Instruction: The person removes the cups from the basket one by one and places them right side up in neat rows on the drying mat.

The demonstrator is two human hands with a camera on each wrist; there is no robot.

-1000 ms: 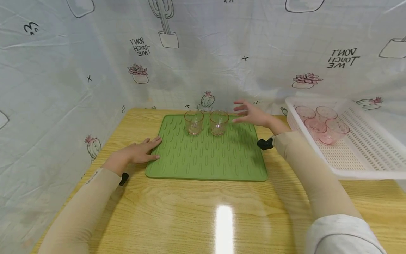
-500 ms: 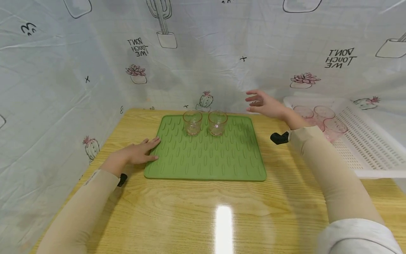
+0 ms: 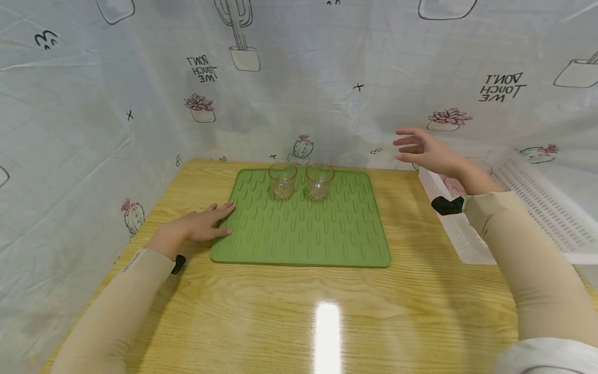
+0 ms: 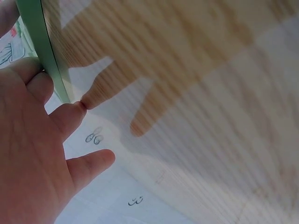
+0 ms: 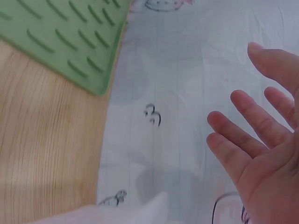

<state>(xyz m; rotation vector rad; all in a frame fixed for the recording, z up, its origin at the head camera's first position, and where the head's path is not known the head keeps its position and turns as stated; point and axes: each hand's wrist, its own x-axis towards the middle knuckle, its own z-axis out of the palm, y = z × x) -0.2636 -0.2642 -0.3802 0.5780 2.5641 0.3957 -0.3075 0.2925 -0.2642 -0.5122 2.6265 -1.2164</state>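
Two clear glass cups with pinkish rims, a left cup (image 3: 282, 182) and a right cup (image 3: 319, 182), stand upright side by side near the back edge of a green ridged mat (image 3: 299, 234). My left hand (image 3: 198, 224) rests with spread fingers on the mat's left edge. In the left wrist view the same hand (image 4: 37, 130) touches the green edge. Up in the air, right of the mat and by the basket's back left corner, is my right hand (image 3: 432, 153). In the right wrist view that hand (image 5: 266, 149) has loose fingers and holds nothing.
A white perforated basket (image 3: 551, 192) stands on the wooden table (image 3: 261, 311) at the right. Pink-rimmed cups (image 3: 478, 165) inside it are partly hidden by my right arm. A printed curtain (image 3: 327, 67) hangs close behind the table.
My right hand has moved right and a little up, away from the right cup on the mat, toward the basket. My left hand and both cups on the mat have stayed put.
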